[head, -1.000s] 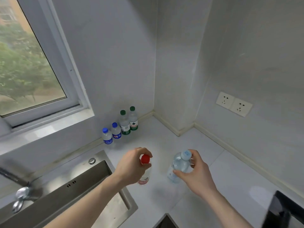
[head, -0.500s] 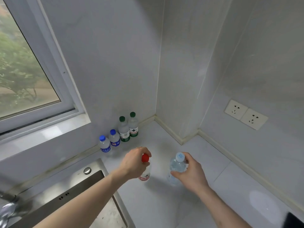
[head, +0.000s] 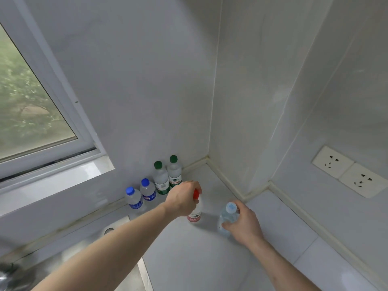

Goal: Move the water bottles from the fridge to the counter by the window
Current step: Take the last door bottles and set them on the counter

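While labels stay unreadable, left hand (head: 182, 200) grips red-capped bottle (head: 195, 211), right hand (head: 243, 224) blue-capped bottle (head: 227, 218)

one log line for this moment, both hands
left hand: grips red-capped bottle | right hand: grips pale-blue-capped bottle | both on counter

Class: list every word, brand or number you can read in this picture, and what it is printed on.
None can be read.
Green-cap bottles: labels blurred.
Blue-cap bottles: labels blurred.
Red-cap bottle: label blurred, partly behind the left hand.
Pale-cap bottle in the right hand: cap print too small.
Sockets: no text.
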`<state>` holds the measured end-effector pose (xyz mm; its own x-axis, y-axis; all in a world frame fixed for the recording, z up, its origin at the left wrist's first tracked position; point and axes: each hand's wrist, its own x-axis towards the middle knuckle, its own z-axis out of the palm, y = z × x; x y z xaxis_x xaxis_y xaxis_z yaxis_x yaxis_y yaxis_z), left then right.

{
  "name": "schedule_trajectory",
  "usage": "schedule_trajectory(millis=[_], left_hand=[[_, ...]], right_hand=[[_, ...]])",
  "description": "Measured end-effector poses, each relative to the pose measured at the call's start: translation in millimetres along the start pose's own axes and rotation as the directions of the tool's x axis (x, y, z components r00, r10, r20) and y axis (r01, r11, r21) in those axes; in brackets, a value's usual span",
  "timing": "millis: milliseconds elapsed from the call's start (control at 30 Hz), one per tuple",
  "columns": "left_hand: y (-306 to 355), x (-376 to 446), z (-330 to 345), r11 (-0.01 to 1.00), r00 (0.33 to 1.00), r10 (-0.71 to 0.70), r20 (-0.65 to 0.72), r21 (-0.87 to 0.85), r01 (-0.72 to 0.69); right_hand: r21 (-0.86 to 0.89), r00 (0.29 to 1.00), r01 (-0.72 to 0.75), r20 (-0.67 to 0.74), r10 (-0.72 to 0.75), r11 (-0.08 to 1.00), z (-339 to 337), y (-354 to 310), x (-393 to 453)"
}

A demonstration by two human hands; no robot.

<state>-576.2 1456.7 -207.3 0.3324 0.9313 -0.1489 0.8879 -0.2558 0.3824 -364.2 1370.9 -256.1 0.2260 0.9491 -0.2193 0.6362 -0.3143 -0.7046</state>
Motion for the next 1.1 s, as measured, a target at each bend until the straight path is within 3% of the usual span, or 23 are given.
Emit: schedule_trajectory(millis=[601, 1101], left_hand=[[-6, 134, -36, 0.961, 0.999, -0.03, -0.009, 0.276, 0.032], [-31, 183, -52, 0.953, 0.998, -0.061, -0.035, 0.295, 0.068]], right_hand=[[0.033, 0.999, 0.043, -0.032, -0.042, 0.999, 11, -19, 120], [0.089, 0.996, 0.088, -0.014, -0.087, 0.992, 33, -61, 198]])
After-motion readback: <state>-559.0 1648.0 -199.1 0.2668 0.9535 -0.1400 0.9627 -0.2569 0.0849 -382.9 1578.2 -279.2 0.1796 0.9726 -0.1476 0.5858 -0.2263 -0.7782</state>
